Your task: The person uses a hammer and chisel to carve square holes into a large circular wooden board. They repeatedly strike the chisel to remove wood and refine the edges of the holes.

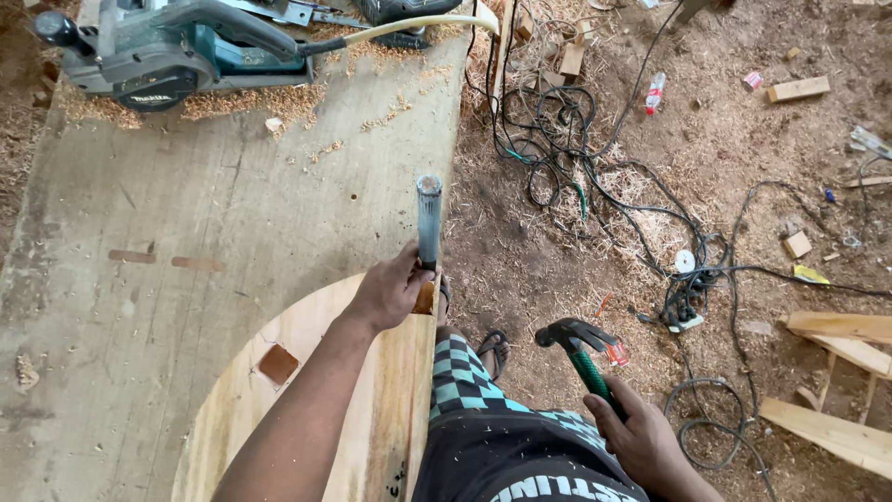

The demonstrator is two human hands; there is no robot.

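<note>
A broad, worn plywood bench fills the left, grey-brown, scuffed and dusted with curled shavings. The dirt floor to the right is strewn with sawdust, offcuts and a tangle of black cables. On the bench lies a pale, smooth wooden round, its curved edge towards the far end and a small square mortise cut through it. At the bench's far end sits a teal and grey electric planer, blocky, ringed with chips.

The left hand is wrapped tight around a chisel at the bench's right edge, just over the round's rim. Its grey, cylindrical handle stands nearly upright, long axis running towards the camera, the flat battered top facing up; the blade end is hidden behind the fingers, with a brown wooden bit showing beneath them.

The right hand is closed around the green ribbed handle of a claw hammer, held low beside the checked shorts. Its shaft slants up and left, the black steel head uppermost, well apart from the chisel.
</note>
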